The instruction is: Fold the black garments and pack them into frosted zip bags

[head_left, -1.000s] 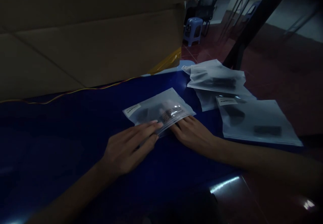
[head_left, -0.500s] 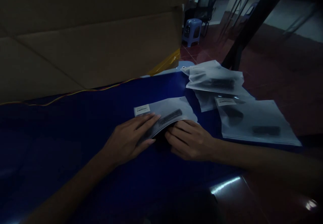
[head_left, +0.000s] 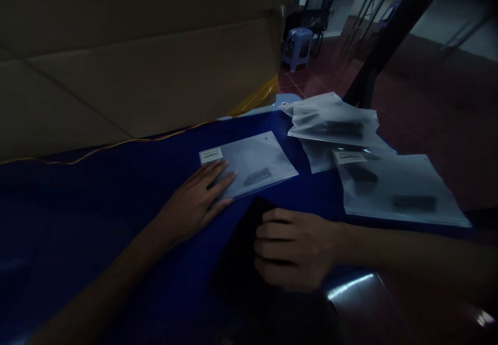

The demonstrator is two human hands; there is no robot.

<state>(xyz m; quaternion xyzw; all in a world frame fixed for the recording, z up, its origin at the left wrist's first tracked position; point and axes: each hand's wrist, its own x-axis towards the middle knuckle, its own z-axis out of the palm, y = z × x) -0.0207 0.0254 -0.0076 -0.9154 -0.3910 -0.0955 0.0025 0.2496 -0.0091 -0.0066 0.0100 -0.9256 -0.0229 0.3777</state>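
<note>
A frosted plastic bag (head_left: 252, 158) lies flat on the blue tabletop (head_left: 128, 194), with a white barcode label at its upper left corner and dark print near its lower edge. My left hand (head_left: 196, 194) rests on the bag's left part, fingers spread out. Closer to me, below the bag and apart from it, my right hand (head_left: 295, 246) is closed on a soft black item (head_left: 247, 246) that looks like cloth. Its exact kind is too dark to make out, and the fingertips are hidden.
On the right, more frosted bags lie piled (head_left: 330, 119), and a labelled one (head_left: 400, 189) lies in front. A large cardboard box (head_left: 155, 85) walls off the back left. Thin yellow and red wires (head_left: 167, 136) run along its base. A blue stool (head_left: 299, 49) stands beyond.
My right hand has drawn the black item out of the bag and toward me. The bag now lies flatter and has shifted slightly away, with my left hand still on it.
</note>
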